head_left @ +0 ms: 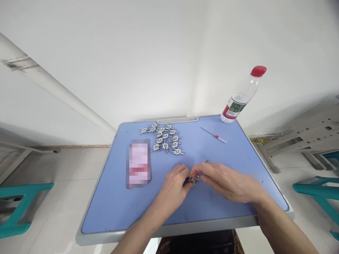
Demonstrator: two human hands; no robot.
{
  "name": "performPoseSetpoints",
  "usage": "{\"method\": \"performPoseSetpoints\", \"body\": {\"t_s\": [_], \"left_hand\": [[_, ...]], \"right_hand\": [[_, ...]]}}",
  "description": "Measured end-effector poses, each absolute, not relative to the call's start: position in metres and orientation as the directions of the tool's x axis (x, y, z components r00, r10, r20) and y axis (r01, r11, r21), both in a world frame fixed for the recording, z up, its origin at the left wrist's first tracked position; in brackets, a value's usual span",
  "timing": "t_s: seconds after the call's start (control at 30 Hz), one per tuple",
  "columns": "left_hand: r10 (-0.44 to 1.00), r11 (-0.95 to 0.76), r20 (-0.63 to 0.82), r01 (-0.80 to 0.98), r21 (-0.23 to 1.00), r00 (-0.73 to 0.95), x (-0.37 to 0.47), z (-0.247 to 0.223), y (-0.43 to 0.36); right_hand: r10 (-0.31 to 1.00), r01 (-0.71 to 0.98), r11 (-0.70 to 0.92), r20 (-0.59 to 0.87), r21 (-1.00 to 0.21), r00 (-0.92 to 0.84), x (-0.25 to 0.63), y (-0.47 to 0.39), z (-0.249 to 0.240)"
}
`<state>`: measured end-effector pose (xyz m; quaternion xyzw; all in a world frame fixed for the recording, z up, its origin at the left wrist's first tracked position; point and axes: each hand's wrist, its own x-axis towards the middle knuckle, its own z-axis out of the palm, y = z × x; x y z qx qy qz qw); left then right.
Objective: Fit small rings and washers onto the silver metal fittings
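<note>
Near the front of the blue table (113, 211), my left hand (176, 181) has its fingers closed on a small silver metal fitting (193, 181) with a dark part at one end. My right hand (218, 178) meets it from the other side, thumb and fingertips pinched at the fitting's right end. Its exact kind is unclear because the fingertips cover most of it. Beyond my hands lies a loose group of small silver flanged metal fittings (165, 136), with thin stems sticking out. Past my right hand rests a screwdriver (213, 135) with a red and clear handle.
A plastic bottle (235, 106) with a red cap stands at the table's back right corner. A phone-like flat thing (138, 164), blurred out, lies on the left. White wall (159, 63) rises behind the table. Green stools (26, 190) stand at both sides.
</note>
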<state>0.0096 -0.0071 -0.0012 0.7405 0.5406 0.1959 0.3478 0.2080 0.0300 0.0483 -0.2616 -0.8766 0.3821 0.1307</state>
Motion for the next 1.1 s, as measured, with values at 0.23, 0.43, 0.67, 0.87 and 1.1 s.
{"method": "performPoseSetpoints", "body": {"t_s": [0.23, 0.43, 0.67, 0.87, 1.1], "left_hand": [[0.940, -0.172, -0.078, 0.657, 0.734, 0.333, 0.009, -0.003, -0.007], [0.938, -0.196, -0.054, 0.656, 0.729, 0.341, 0.009, -0.004, -0.006], [0.944, -0.189, -0.040, 0.636, 0.748, 0.327, 0.009, -0.005, -0.007], [0.937, -0.209, -0.036, 0.636, 0.743, 0.349, 0.008, -0.002, -0.007], [0.935, -0.216, -0.025, 0.622, 0.753, 0.355, 0.007, -0.001, -0.008]], "right_hand": [[0.583, 0.333, 0.663, 0.184, -0.671, -0.791, 0.202, 0.031, 0.035], [0.561, 0.279, 0.625, 0.171, -0.729, -0.810, 0.204, 0.031, 0.040], [0.603, 0.339, 0.625, 0.160, -0.703, -0.781, 0.212, 0.035, 0.043], [0.598, 0.394, 0.705, 0.195, -0.590, -0.778, 0.209, 0.037, 0.034], [0.593, 0.365, 0.678, 0.181, -0.639, -0.785, 0.212, 0.035, 0.044]]}}
